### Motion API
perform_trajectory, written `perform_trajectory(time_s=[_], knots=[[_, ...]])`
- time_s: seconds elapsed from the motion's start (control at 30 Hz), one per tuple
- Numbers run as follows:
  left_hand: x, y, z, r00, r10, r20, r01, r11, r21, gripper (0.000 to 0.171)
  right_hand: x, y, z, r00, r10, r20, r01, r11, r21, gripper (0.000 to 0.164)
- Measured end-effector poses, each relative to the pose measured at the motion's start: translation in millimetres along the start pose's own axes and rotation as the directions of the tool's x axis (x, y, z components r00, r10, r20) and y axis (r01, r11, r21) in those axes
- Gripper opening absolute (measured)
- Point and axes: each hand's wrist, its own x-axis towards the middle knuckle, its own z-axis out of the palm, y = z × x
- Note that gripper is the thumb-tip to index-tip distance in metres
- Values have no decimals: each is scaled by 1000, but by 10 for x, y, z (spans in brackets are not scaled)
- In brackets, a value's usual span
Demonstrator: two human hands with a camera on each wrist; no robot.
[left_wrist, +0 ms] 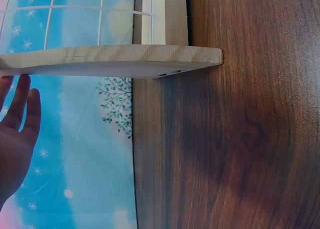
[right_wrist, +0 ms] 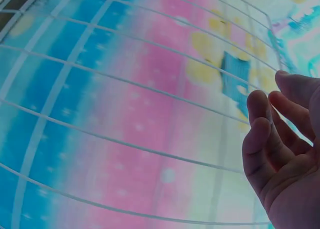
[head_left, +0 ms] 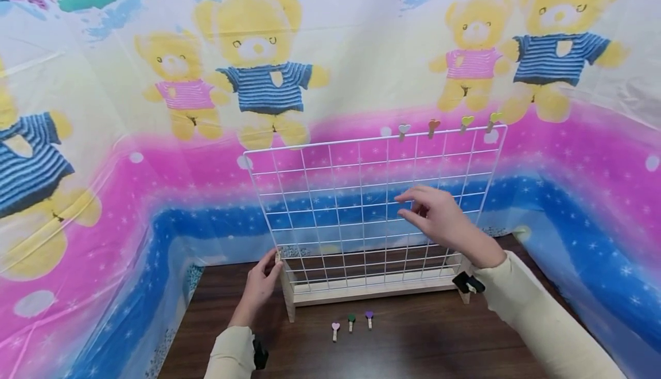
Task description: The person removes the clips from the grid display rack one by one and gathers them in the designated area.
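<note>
White wire is forming the grid (head_left: 387, 182), which is standing upright just beyond the right hand (head_left: 438, 215). This hand is hanging before the grid's right half, its fingers bending loosely and its thumb standing a little apart from them; between them no thing is showing. Whether the fingertips are touching the wire, I cannot tell.

Above the right hand, four heart pegs are sitting on the grid's top bar: the white peg (head_left: 404, 131) slightly to the left of the hand, the red peg (head_left: 432, 128) almost straight above it, the lime peg (head_left: 466, 123) and the yellow peg (head_left: 493, 121) further to its right.

Low at the left, the left hand (head_left: 260, 283) is gripping the upper end of the wooden panel (head_left: 287, 296), its fingers lying along the outer side. From this hand the wooden base (head_left: 372, 294) is reaching to the right, under the grid.

Three more pegs are lying on the brown table (head_left: 413, 344), to the right of the left hand and nearer to the person: the pink peg (head_left: 335, 331), the green peg (head_left: 352, 323) and the purple peg (head_left: 369, 319). Behind everything, the bear-printed cloth (head_left: 356, 104) is hanging.
</note>
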Motion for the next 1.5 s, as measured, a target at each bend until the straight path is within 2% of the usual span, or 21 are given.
perform_trajectory(time_s=[0.17,0.37,0.53,0.77,0.87,1.13,1.5], knots=[[5,6,0,1000,10,5,-10,1000,-16,44,193,-71,-230,997,-12,-76,11,1000,-11,30],[18,12,-10,1000,2,0,-2,1000,12,43,406,-152,-442,985,-44,-168,44,999,-6,33],[21,6,-12,1000,4,1,-4,1000,20,43,567,-189,-545,967,-75,-242,80,997,7,35],[25,25,-30,999,-30,15,30,999,15,43,750,-211,-620,955,-79,-287,85,996,11,35],[35,23,-29,999,-37,16,37,999,21,43,805,-216,-642,959,-50,-278,53,999,5,37],[31,37,-27,998,-58,15,58,998,34,42,900,-177,-655,982,77,-171,-84,996,-36,41],[24,53,-37,998,-65,20,64,998,23,42,967,-131,-657,976,203,-75,-205,979,-15,35]])
